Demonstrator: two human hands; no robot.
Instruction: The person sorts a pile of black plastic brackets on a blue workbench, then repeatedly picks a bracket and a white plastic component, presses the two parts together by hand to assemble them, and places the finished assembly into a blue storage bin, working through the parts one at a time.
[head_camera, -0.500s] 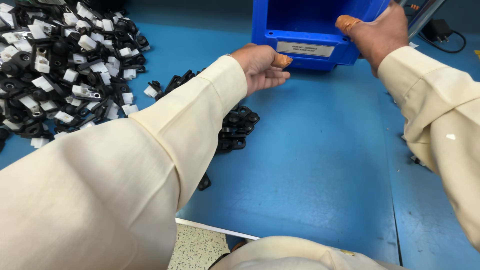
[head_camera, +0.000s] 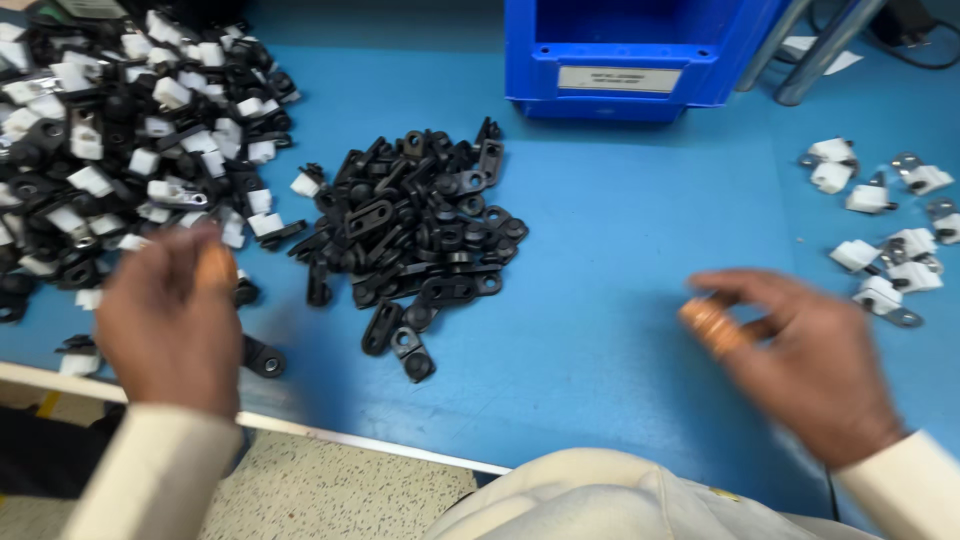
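My left hand (head_camera: 172, 318) hovers, blurred, over the near left of the blue table, at the edge of a big heap of black and white clip parts (head_camera: 110, 140); its fingers are curled and I see nothing in it. My right hand (head_camera: 800, 355) hangs over the near right, fingers bent with an orange cot on one fingertip, holding nothing that I can make out. A pile of plain black plastic pieces (head_camera: 420, 230) lies between the hands. Several white pieces with metal tabs (head_camera: 885, 235) lie just beyond my right hand.
A blue plastic bin (head_camera: 640, 50) with a label on its front stands at the back centre. Grey metal legs (head_camera: 820, 40) and a black cable are at the back right. The table's front edge (head_camera: 360, 445) runs just before my body, speckled floor below.
Both hands have drawn back from the blue bin toward me, the left to the near left, the right to the near right. The black pile is now uncovered.
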